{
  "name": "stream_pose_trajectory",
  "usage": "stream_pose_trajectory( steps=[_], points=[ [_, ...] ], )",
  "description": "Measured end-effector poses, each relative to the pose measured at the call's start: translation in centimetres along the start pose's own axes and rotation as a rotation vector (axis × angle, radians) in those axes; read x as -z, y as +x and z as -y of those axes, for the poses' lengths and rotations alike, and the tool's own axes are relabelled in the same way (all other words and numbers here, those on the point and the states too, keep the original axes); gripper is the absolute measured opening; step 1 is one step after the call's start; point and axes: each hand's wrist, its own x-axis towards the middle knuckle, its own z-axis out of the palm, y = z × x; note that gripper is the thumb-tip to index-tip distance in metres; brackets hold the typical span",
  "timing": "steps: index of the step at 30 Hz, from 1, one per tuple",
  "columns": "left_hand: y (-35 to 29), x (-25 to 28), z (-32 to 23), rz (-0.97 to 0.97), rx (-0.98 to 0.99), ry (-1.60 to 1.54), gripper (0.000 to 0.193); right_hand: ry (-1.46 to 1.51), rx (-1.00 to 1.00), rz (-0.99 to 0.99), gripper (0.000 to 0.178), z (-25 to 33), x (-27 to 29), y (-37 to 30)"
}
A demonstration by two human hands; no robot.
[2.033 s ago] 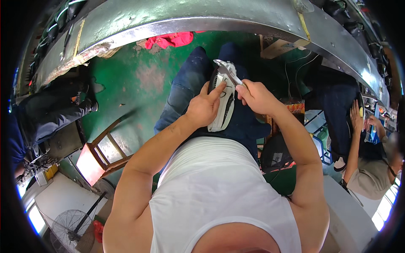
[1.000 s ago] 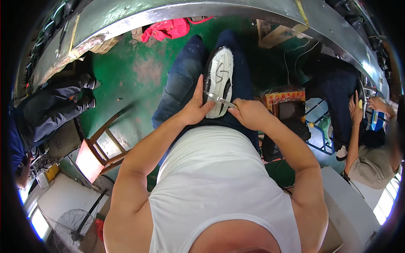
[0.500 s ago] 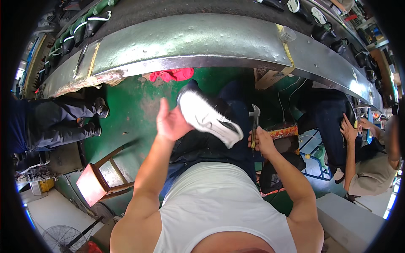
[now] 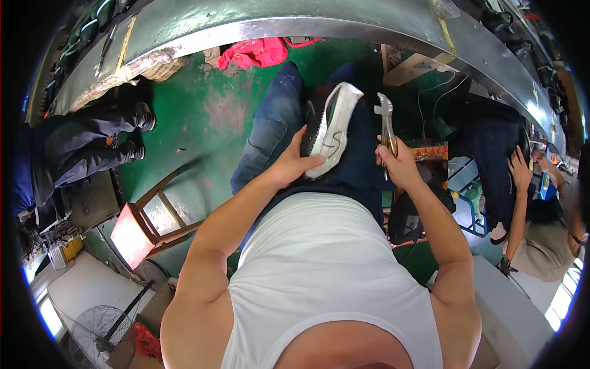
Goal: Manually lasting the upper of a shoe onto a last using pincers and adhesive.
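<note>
A white shoe upper with dark stitching and a dark opening lies over my lap, tilted with one end pointing away from me. My left hand grips its near end, thumb on top and the other fingers along its left side. To the right of it, my right hand is closed round the handles of metal pincers, whose head points up and away. The pincers and the shoe upper are apart.
A metal-edged bench curves across the front. Red cloth lies beneath it. At left are a wooden stool, a fan and a person's legs. Another person's hand is at work on the right.
The shoe upper has swung round, its far end now leaning right, and my left hand has closed on its near end. The right hand has shifted slightly right with the pincers. The view has tilted down.
</note>
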Motion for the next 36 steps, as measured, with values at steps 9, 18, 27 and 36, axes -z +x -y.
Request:
stream_pose_trajectory(
  steps=[9,18,27,36],
  points=[
    [1.3,-0.1,1.0,-0.098,-0.118,0.632,0.116,-0.871,0.403,0.243,0.038,3.3,-0.3,-1.3],
    [0.6,0.2,1.4,0.040,-0.024,0.445,0.119,-1.147,0.221,0.636,0.046,6.7,-2.2,0.3],
    [-0.1,-1.0,1.1,-0.001,0.000,0.563,0.117,-1.363,0.544,0.382,0.038,9.4,-3.7,1.9],
    [0.2,-1.1,1.3,0.005,-0.070,-0.237,0.090,-1.176,0.300,0.636,0.025,7.5,-2.1,3.3]
  ],
)
